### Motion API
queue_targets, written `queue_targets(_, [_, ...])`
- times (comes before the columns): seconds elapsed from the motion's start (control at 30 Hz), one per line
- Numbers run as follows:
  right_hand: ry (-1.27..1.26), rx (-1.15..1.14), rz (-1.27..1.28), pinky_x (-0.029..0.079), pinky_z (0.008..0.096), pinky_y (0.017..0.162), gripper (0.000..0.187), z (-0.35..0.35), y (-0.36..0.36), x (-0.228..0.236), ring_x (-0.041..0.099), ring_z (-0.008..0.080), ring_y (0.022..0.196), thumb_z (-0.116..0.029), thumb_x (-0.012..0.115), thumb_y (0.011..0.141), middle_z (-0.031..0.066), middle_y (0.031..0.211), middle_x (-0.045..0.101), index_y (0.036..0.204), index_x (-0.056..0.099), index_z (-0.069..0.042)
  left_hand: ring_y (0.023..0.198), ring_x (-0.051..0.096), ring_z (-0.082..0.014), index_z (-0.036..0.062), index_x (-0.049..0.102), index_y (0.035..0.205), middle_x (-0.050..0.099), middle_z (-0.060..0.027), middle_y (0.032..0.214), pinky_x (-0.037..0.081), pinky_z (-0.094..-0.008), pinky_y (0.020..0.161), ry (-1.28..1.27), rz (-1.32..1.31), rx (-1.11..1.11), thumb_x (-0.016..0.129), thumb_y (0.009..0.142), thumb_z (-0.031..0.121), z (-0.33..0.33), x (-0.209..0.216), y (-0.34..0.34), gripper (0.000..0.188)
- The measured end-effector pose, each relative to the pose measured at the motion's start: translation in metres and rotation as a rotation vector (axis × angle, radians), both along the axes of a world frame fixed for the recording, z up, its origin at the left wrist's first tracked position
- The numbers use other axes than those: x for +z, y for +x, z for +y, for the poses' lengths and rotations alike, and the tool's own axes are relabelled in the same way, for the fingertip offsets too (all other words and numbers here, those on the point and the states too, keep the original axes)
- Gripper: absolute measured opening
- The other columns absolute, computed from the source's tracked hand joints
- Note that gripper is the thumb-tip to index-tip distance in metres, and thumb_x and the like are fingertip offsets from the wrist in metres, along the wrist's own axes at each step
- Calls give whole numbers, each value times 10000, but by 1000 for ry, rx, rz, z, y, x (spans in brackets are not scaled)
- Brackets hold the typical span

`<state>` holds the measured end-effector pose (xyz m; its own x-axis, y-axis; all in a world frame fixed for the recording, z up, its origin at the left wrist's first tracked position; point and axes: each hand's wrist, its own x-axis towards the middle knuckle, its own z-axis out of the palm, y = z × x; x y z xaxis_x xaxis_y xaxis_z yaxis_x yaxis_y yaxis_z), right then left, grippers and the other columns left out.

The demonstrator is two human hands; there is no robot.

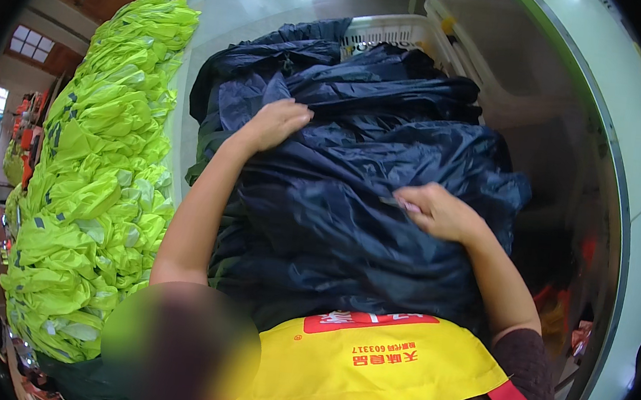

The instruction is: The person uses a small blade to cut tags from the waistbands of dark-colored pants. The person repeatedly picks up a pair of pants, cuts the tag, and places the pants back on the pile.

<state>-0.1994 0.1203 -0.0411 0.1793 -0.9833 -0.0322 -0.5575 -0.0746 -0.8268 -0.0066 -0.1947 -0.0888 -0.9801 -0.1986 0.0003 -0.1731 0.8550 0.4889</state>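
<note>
A wide heap of shiny dark navy garments (320, 208) lies right in front of me. My left hand (277, 124) rests on its upper left part, fingers stretched out over the cloth beside a raised fold. Lower and further right, my right hand (443, 213) is closed around a small tool with a slim metal tip and a pinkish handle, which looks like thread snips (399, 204). The tip points left, close over the navy cloth. Most of the tool is hidden in my fingers.
Along the left runs a long, high pile of neon yellow-green garments (99, 179) with grey patches. Behind the navy heap stands a white slotted plastic basket (395, 30), with clear plastic bins (475, 41) next to it. A metal-edged table curves along the right.
</note>
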Motion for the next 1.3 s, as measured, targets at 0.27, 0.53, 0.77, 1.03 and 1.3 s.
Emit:
queue_targets(0.27, [382,-223,-191,438,265,722,258,40,-30,-4,549,172,743,-166,483,856,85,789,590,989,605,19,980,607,-266,70,705,884,681,-126,833,223,-498,1057,-610,-750,-9,286,955,417,13,18,96,548])
queue_targets(0.53, [415,-360,-437,441,245,754,256,31,-34,-26,542,110,783,-204,510,900,50,836,615,979,631,6,914,631,-270,108,672,1015,648,-119,1055,474,-410,838,445,-1661,839,530,836,432,45,-36,329,396])
queue_targets(0.77, [458,-422,-593,438,233,778,238,27,-40,-39,544,108,801,-193,529,899,35,857,612,963,629,14,925,622,-229,115,653,1065,640,-56,1109,475,-387,835,113,-1761,523,614,810,327,-30,-91,253,334])
queue_targets(1.03, [438,-448,-621,430,220,779,225,26,-37,-37,537,97,800,-183,529,900,31,865,612,974,631,4,938,602,-326,82,626,1044,640,-144,991,479,-391,801,1,-28,401,655,781,342,-33,-64,-55,371])
queue_targets(1.3, [395,-452,-607,430,232,761,234,29,-42,-44,529,99,805,-194,528,903,27,862,610,989,636,-4,627,469,-292,-10,489,764,482,-165,694,389,-383,612,154,459,492,458,941,250,-35,-40,-81,316])
